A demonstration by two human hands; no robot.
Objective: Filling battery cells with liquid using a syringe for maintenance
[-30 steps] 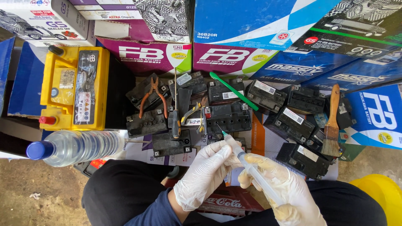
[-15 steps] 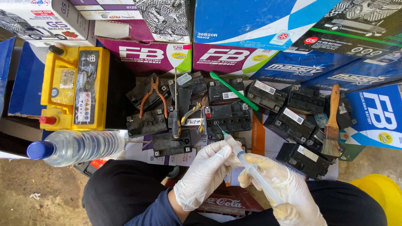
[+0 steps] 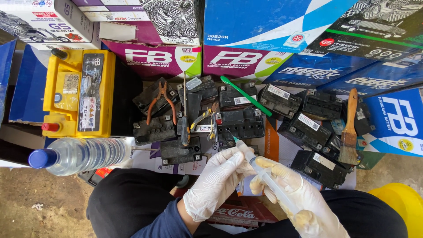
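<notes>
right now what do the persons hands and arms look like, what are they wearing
Both hands wear thin, whitish, slightly see-through disposable gloves that wrinkle at the fingers and bunch at the wrists. The left hand comes out of a dark navy long sleeve that meets the glove cuff. The right hand shows glove only; its arm is out of view.

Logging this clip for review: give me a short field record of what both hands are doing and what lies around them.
Left hand: white-gloved left hand steadies the syringe near its tip
Right hand: white-gloved right hand grips the barrel
Held thing: clear plastic syringe with green tip, pointed at a small black battery
Left side: yellow car battery; clear plastic bottle with blue cap
Tools: orange-handled pliers; green toothbrush; wooden paintbrush
Backdrop: stacked cardboard battery boxes
</notes>
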